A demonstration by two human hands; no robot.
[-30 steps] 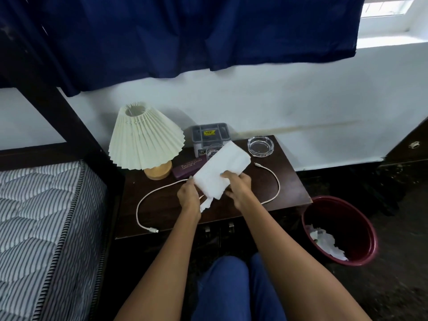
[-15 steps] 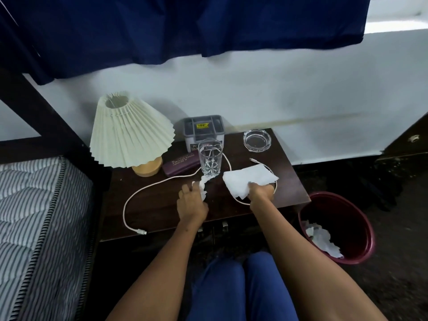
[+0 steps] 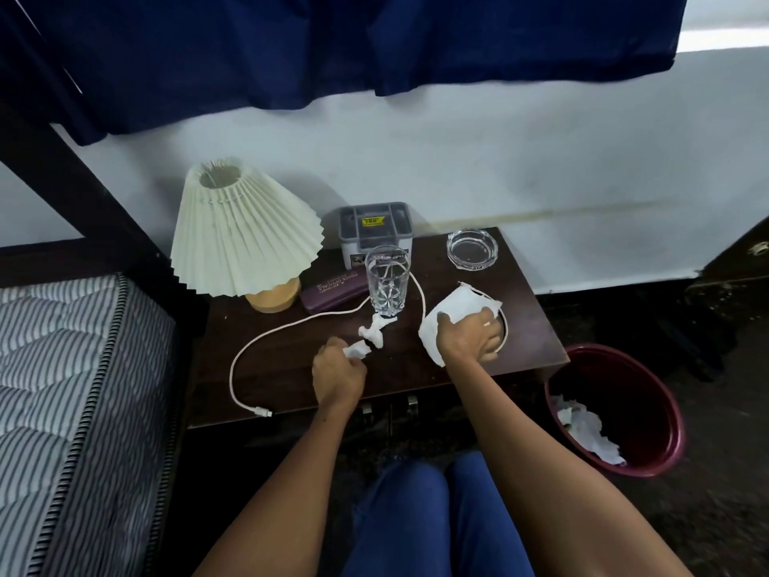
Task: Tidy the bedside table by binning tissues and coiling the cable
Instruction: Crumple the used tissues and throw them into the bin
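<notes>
My right hand (image 3: 468, 337) is shut on a large white tissue (image 3: 462, 308) at the right side of the dark bedside table (image 3: 537, 326). My left hand (image 3: 337, 374) pinches the end of a small twisted tissue (image 3: 372, 333) that lies in front of a clear glass (image 3: 387, 281). A white cable (image 3: 266, 337) loops across the table from a plug near the front edge, past the glass and under my right hand. A dark red bin (image 3: 666, 414) on the floor to the right holds crumpled tissue (image 3: 586, 431).
A pleated cream lamp (image 3: 241, 239) stands at the table's back left, with a purple case (image 3: 333, 287), a grey box (image 3: 374, 229) and a glass ashtray (image 3: 472, 248) along the back. A striped mattress (image 3: 62, 389) lies on the left. My blue-clad knees (image 3: 432, 518) are below the table.
The two hands parted: my right hand carried the large tissue to the right and bunched it, while my left hand stayed low on the small twisted tissue. The glass came into view.
</notes>
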